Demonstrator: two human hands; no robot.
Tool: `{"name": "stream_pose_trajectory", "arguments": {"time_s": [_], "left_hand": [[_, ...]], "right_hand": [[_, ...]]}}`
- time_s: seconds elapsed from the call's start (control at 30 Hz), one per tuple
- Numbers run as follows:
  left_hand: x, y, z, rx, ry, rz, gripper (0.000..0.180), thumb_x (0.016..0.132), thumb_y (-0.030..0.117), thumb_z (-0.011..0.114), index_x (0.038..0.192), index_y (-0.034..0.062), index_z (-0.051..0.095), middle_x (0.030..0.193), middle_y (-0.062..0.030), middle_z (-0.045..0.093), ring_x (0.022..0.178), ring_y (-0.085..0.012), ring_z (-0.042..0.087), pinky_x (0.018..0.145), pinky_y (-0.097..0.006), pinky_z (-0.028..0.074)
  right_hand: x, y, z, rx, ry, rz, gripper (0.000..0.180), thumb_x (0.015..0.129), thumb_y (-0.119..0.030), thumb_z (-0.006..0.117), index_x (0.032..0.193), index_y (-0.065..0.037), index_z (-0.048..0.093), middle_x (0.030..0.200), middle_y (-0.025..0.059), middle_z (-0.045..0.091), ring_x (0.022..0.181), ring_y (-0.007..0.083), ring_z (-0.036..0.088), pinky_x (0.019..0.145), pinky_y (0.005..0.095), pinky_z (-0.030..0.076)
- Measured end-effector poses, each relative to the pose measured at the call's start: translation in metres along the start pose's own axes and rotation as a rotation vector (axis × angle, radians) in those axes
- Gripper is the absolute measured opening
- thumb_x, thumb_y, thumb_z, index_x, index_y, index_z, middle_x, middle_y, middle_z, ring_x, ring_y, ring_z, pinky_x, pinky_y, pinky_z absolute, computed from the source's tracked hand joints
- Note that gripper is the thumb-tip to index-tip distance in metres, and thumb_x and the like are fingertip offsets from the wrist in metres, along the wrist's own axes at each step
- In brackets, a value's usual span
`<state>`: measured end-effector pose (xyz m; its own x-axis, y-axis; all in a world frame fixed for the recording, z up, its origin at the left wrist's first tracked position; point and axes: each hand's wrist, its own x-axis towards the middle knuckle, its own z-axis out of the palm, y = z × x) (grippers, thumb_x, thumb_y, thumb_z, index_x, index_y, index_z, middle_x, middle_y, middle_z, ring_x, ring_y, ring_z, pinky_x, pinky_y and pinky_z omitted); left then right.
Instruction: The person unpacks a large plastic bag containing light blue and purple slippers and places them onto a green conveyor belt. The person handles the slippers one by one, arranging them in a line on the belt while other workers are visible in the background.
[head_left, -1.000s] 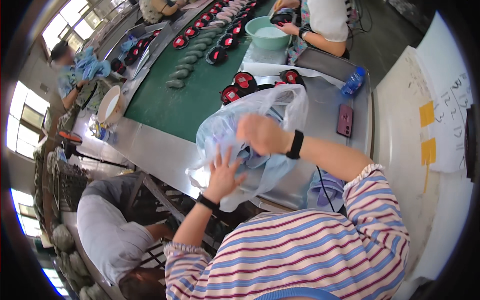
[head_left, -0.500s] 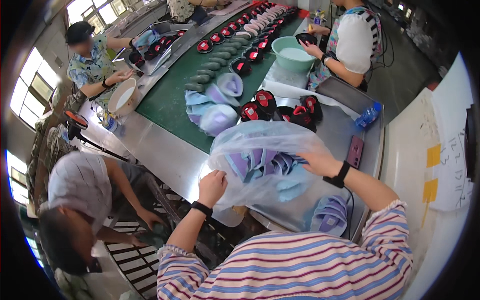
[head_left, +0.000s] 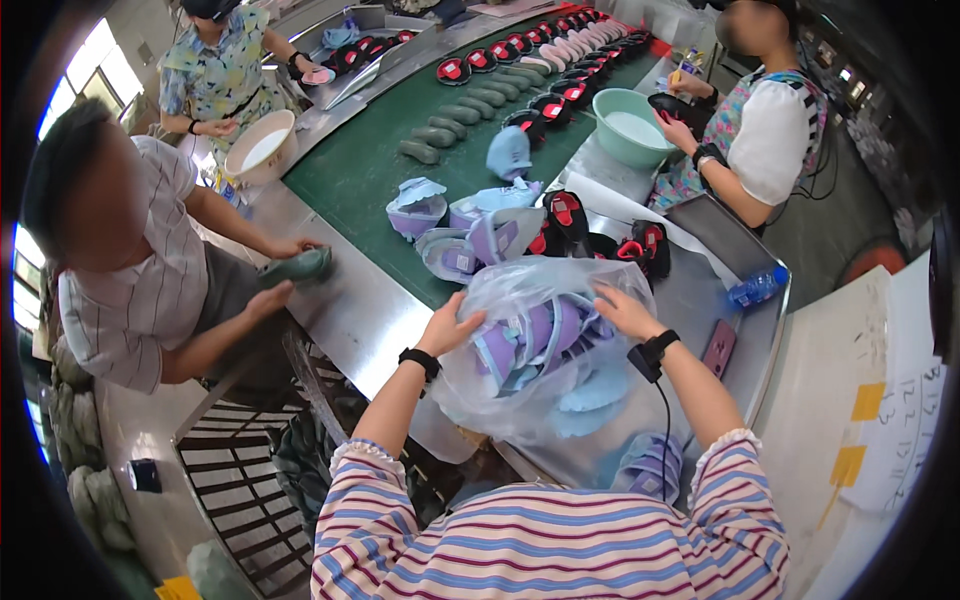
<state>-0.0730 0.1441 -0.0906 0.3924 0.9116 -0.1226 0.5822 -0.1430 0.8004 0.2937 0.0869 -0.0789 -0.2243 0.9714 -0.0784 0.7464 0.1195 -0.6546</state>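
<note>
A clear plastic bag (head_left: 462, 385) lies at the near end of the metal table with its mouth gaping towards the far side. Inside it are several purple and light-blue shoe uppers (head_left: 540, 335). My left hand (head_left: 447, 328) grips the bag's left rim, thumb and fingers parted around the film. On the right rim is my right hand (head_left: 630, 313), its fingers bent over the plastic. Beyond the bag, more purple and blue uppers (head_left: 463, 255) sit in a loose heap on the green belt's near end. Black-and-red uppers (head_left: 567, 220) stand right of that heap.
Rows of dark green shoe lasts (head_left: 460, 113) and uppers line the green belt (head_left: 345, 160). At left, a person holds a green last (head_left: 300, 265). A mint basin (head_left: 632, 130), blue bottle (head_left: 758, 287), phone (head_left: 718, 348) and stacked uppers (head_left: 648, 465) are to the right.
My right hand has moved to the bag's rim, and my left hand has shifted up along it. The person at left has straightened, lifting a green last. One blue upper now sits farther along the belt.
</note>
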Motion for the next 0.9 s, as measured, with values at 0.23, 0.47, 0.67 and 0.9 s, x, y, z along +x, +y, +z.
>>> {"name": "stream_pose_trajectory", "arguments": {"time_s": [0.23, 0.47, 0.67, 0.9], "left_hand": [[-0.034, -0.025, -0.009, -0.207, -0.514, -0.12, 0.044, 0.094, 0.034, 0.042, 0.104, -0.0041, 0.059, 0.09, -0.0058, 0.062, 0.081, -0.0118, 0.053, 0.076, -0.027, 0.042], [0.006, -0.043, 0.002, 0.334, -0.38, -0.135, 0.053, 0.089, 0.047, 0.045, 0.102, -0.0013, 0.062, 0.089, -0.0163, 0.064, 0.092, -0.0253, 0.059, 0.082, -0.033, 0.043], [0.048, -0.05, -0.062, -0.044, -0.113, 0.003, 0.058, 0.075, 0.034, 0.069, 0.118, 0.0006, 0.049, 0.117, -0.0185, 0.051, 0.109, -0.0322, 0.05, 0.093, -0.038, 0.04], [0.156, -0.075, -0.113, 0.48, 0.057, 0.093, 0.093, 0.059, 0.026, 0.079, 0.133, 0.0012, 0.027, 0.134, -0.0184, 0.034, 0.126, -0.0343, 0.032, 0.1, -0.047, 0.031]], "right_hand": [[-0.025, -0.016, -0.031, 0.429, -0.594, 0.478, 0.061, 0.088, -0.054, 0.043, 0.138, -0.02, 0.032, 0.086, 0.0055, 0.054, 0.069, 0.0129, 0.053, 0.058, 0.0279, 0.048], [-0.025, 0.018, 0.003, 0.366, -0.528, 0.4, 0.058, 0.085, -0.031, 0.058, 0.136, -0.018, 0.035, 0.08, 0.0044, 0.051, 0.06, 0.0116, 0.048, 0.053, 0.0257, 0.047], [-0.018, -0.015, -0.038, 0.38, -0.661, 0.447, 0.05, 0.084, -0.025, 0.057, 0.131, -0.017, 0.044, 0.081, 0.0037, 0.057, 0.06, 0.0095, 0.054, 0.049, 0.0239, 0.044], [0.057, -0.077, -0.095, 0.159, -0.39, 0.327, 0.033, 0.083, -0.018, 0.057, 0.112, -0.002, 0.056, 0.077, 0.0055, 0.063, 0.054, 0.0116, 0.059, 0.051, 0.0254, 0.046]]}}
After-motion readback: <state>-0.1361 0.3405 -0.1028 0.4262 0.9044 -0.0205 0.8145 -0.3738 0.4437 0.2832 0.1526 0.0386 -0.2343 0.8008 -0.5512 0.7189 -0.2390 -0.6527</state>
